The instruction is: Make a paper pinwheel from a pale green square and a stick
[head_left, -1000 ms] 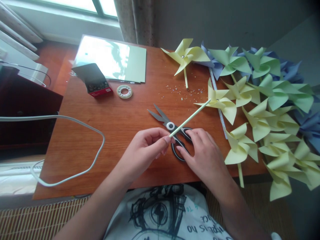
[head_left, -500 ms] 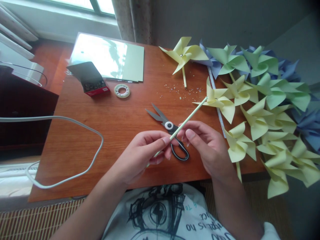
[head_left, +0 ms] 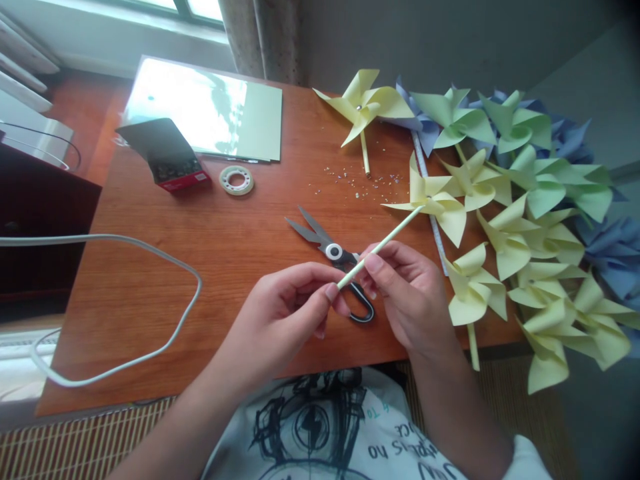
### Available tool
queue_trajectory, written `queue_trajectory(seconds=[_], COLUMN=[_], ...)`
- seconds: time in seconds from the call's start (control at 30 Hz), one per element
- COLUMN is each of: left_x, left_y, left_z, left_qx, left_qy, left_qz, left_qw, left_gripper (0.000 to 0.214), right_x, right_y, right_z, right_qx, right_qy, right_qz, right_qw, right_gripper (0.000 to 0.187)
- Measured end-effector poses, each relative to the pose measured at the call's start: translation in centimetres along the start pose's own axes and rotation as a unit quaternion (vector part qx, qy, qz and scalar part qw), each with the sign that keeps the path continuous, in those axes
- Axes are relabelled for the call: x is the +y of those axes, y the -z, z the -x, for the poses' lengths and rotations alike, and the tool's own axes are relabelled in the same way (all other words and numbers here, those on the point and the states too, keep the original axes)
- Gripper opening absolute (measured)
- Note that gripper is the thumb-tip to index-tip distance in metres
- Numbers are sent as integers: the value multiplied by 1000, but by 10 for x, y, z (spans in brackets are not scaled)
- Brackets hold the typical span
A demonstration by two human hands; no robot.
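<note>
A thin, pale green rolled-paper stick (head_left: 395,232) slants up to the right between my hands. My left hand (head_left: 295,303) pinches its lower end between thumb and fingers. Further up, my right hand (head_left: 407,287) grips the stick with the thumb on top. Scissors (head_left: 334,251) with black handles lie on the table beneath the hands, blades spread and pointing up-left; the hands hide part of the handles. Just past the stick's upper end lies a yellow paper pinwheel (head_left: 440,200). Another yellow pinwheel (head_left: 361,110) on a short stick lies farther back.
Several yellow, green (head_left: 540,180) and blue pinwheels crowd the right side, over a ruler-like strip (head_left: 436,230). At the back left are plastic-covered paper sheets (head_left: 257,123), an open red-and-black box (head_left: 173,163) and a tape roll (head_left: 237,180). A white cable (head_left: 193,293) loops at left; paper bits are scattered mid-table.
My right hand has closed on the stick, where its fingers were looser before. The stick has shifted up-right through my left hand, which now holds it at its lower end. The view has shifted slightly.
</note>
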State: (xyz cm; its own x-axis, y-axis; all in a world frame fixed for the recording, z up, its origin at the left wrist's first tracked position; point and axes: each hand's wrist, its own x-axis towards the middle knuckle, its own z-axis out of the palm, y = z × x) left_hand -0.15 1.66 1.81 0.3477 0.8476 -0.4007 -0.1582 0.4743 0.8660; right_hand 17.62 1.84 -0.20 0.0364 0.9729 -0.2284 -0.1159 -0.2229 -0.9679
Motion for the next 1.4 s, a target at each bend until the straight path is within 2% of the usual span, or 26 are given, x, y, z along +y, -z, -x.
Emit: queue_trajectory(seconds=[0.23,0.43,0.53,0.6,0.67,0.77,0.83,0.93,1.07,1.4], left_x=[1,1,0,0,-1,0,0,0,-1,-1], left_y=[1,0,1,2,4,5,5,5,5,4], left_z=[1,1,0,0,0,-1,-1,-1,0,0], left_qx=[16,30,42,48,48,48,49,49,47,43], left_qy=[-24,-28,-27,-29,-30,-28,-28,-28,-34,-43], left_qz=[-39,-75,-82,-81,-82,-81,-78,-71,-69,-86], left_qw=[999,996,995,995,995,995,995,996,996,994], left_gripper=[11,12,11,10,10,11,10,8,7,7], right_x=[0,3,2,0,-2,-3,-1,5,11,16], right_y=[-2,-4,-2,2,7,16,22,27,29,31], right_z=[1,1,2,5,9,14,17,19,19,19], right_qx=[-3,8,5,-2,-1,12,4,-14,-22,-27], right_qy=[-5,0,15,34,74,161,190,199,193,182], right_qz=[-27,-9,23,93,212,402,481,541,572,577], right_qw=[1000,1000,1000,995,974,901,856,817,796,796], right_gripper=[12,17,17,14,9,10,12,13,18,23])
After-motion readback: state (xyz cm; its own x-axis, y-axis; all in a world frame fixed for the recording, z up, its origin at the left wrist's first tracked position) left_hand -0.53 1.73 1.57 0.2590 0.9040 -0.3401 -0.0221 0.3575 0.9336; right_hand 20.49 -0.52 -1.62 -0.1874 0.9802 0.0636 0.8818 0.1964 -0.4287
